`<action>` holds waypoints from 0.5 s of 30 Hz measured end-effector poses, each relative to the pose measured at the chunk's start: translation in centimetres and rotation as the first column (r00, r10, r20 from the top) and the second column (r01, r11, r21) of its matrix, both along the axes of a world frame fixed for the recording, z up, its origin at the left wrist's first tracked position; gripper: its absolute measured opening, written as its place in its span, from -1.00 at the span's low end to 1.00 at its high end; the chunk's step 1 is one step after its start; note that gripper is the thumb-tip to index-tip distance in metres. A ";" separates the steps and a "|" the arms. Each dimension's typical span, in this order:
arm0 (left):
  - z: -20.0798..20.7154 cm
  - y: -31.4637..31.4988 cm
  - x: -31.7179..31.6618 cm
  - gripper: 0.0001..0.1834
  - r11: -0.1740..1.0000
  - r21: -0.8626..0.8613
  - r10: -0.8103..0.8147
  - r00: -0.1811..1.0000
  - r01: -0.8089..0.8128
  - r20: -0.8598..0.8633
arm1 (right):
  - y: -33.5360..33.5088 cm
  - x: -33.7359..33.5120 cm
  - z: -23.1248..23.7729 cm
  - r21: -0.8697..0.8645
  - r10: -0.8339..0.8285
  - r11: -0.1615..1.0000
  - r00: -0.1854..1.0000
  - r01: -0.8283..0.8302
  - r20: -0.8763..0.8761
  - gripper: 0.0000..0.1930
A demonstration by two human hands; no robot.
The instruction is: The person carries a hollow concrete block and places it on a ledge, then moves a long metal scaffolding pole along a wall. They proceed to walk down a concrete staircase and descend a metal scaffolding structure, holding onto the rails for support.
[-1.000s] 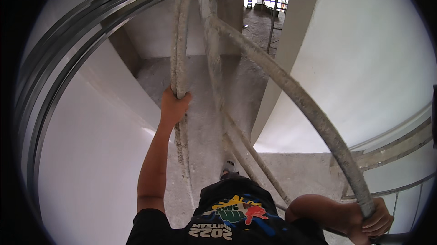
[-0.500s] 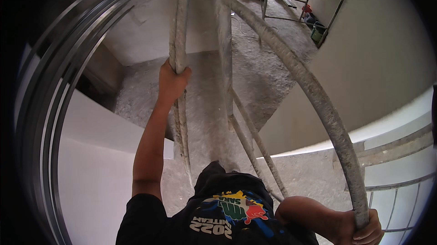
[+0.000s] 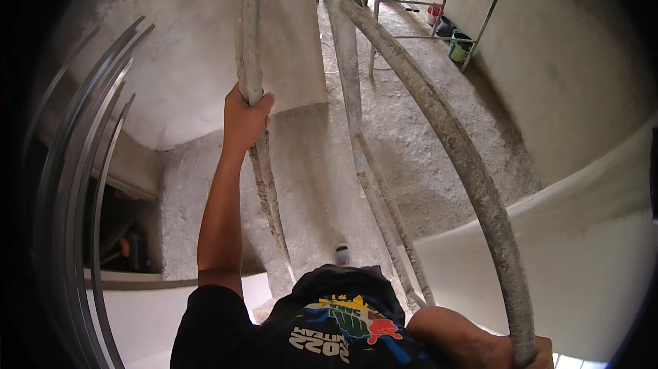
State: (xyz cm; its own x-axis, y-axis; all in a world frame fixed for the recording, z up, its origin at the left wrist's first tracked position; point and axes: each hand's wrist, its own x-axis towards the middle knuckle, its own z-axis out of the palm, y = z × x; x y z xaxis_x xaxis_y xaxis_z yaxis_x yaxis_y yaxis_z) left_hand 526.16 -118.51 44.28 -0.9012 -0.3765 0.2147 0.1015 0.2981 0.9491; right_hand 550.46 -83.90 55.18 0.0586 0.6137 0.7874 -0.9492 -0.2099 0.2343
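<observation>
A cement-crusted metal scaffold frame [image 3: 449, 129] stretches ahead of me, one tube passing on each side of my body. On its left tube [image 3: 249, 33], my left hand [image 3: 247, 121] is closed with the arm reaching forward. My right hand [image 3: 538, 354], low at the right edge, is wrapped round the near end of the curved-looking right tube; part of that hand is cut off by the picture's edge. Between them runs a middle tube [image 3: 346, 60], with two thinner bars [image 3: 384, 225] slanting back toward my right side. One shoe [image 3: 342, 254] shows on the floor beneath.
Long shiny metal strips [image 3: 103, 122] stand at the left. Beside them is a dark opening [image 3: 120, 232] in the wall. Ahead right, another scaffold [image 3: 418, 37] stands by the wall, with a red bucket [image 3: 434, 12] and a green bucket [image 3: 460, 46]. The floor [image 3: 445, 184] is rough concrete.
I have moved forward with the frame. The far scaffold and buckets look nearer, and the dark opening at left shows more. Both hands keep their hold.
</observation>
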 end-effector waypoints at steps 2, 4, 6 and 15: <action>1.5 -0.8 -3.4 -0.81 1.000 -0.025 -0.006 1.000 0.006 -0.010 | -1.3 -2.8 0.0 -0.072 -0.021 0.997 0.997 0.015 -0.078 -0.62; 2.1 -0.7 -7.2 -0.80 1.000 -0.016 -0.012 0.999 0.012 -0.033 | -2.2 -5.9 0.1 -0.203 -0.047 0.979 0.975 0.002 -0.219 -0.62; 3.6 -1.8 -11.4 -0.80 1.000 -0.011 -0.006 0.995 0.005 -0.097 | -3.4 -8.6 -0.9 -0.097 -0.083 0.993 0.989 0.071 -0.123 -0.63; 11.1 -3.5 -33.9 -0.59 0.947 -0.276 0.078 0.952 -0.164 -0.297 | -5.8 -24.7 -1.5 -0.011 -0.240 0.971 0.971 0.240 -0.015 -0.62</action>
State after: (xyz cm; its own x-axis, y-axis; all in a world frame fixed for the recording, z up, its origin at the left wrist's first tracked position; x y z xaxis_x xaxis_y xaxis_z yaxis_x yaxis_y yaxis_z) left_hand 492.28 -122.05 55.39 -0.7403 -0.3602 0.5676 0.2939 0.5859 0.7552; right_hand 525.80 -89.74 53.66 0.2176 0.5871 0.7797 -0.9677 0.0256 0.2508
